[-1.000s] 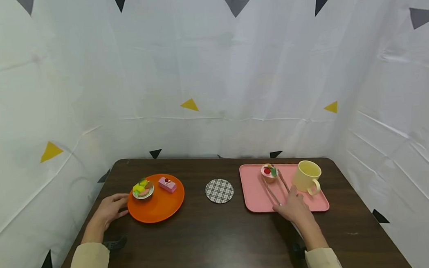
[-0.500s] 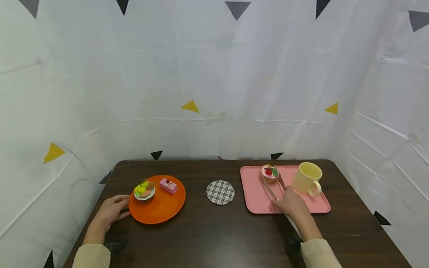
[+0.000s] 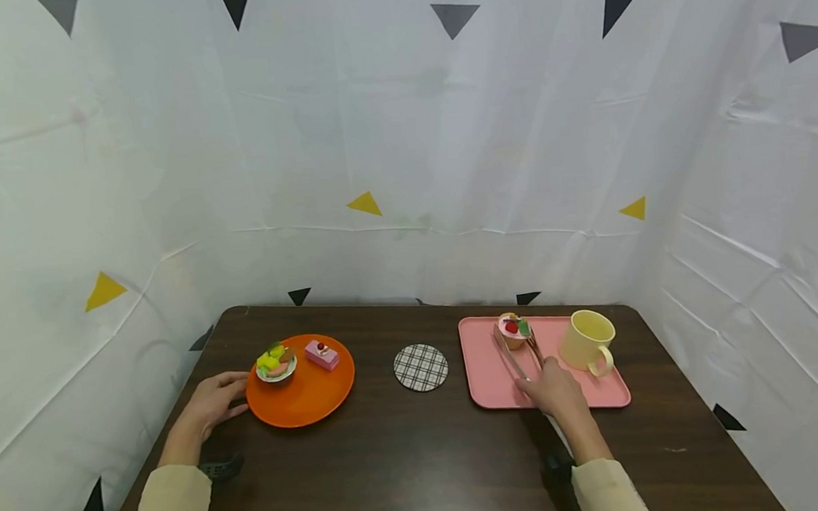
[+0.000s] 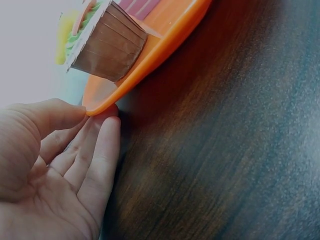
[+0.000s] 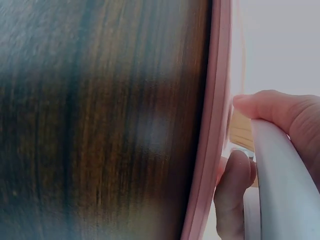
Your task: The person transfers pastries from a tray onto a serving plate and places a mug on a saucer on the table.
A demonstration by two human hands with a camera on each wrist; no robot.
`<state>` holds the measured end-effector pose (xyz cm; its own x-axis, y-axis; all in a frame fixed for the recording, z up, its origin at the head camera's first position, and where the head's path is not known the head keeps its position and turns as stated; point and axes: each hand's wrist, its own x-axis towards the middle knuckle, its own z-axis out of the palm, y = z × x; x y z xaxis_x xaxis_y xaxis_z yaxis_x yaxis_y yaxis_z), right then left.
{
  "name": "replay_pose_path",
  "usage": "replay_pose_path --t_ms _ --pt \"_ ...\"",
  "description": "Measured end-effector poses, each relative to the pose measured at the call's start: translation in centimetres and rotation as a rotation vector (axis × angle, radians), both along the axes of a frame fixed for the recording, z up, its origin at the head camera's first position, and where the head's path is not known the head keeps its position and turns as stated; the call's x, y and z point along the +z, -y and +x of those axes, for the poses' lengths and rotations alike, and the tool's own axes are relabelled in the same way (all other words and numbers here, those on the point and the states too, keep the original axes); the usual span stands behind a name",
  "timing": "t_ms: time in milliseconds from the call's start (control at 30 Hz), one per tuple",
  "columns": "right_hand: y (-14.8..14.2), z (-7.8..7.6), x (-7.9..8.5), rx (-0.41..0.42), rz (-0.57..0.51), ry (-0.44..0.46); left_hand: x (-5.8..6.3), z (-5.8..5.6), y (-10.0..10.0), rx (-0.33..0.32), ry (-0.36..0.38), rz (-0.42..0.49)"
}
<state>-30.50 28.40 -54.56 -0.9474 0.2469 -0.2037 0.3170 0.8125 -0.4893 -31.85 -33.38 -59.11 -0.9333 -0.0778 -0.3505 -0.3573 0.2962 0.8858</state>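
My left hand (image 3: 210,404) is at the left edge of an orange plate (image 3: 299,407). In the left wrist view, the thumb and fingers pinch the plate's rim. On the plate sit a fruit-topped cupcake (image 3: 275,364) in a brown cup and a pink cake slice (image 3: 322,354) with a cherry. My right hand (image 3: 558,391) grips a pair of tongs (image 3: 512,358) over a pink tray (image 3: 483,388). The tongs' arms reach to either side of a second cupcake (image 3: 514,331), topped with a red berry and green leaf. The right wrist view shows the pale tong handles (image 5: 285,185) between thumb and fingers.
A yellow mug (image 3: 585,342) stands on the right part of the tray, close beside my right hand. Between plate and tray lies a round checked coaster (image 3: 420,367) on the dark wooden table (image 3: 393,460). White curtains (image 3: 401,131) hang behind and at both sides.
The tongs' arms have drawn closer together around the berry cupcake, and my right hand has shifted slightly left. My left hand stays at the plate. The head view has tilted a little.
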Motion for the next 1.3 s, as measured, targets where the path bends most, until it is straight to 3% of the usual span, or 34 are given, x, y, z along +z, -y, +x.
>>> replay_pose_path --t_ms 667,1300 --pt "1.2 1.0 1.8 0.042 0.01 -0.113 0.3 0.0 -0.4 0.0 0.001 -0.034" --pt "8.1 2.2 4.5 0.163 -0.031 -0.223 0.0 -0.3 -0.4 0.006 -0.002 -0.031"
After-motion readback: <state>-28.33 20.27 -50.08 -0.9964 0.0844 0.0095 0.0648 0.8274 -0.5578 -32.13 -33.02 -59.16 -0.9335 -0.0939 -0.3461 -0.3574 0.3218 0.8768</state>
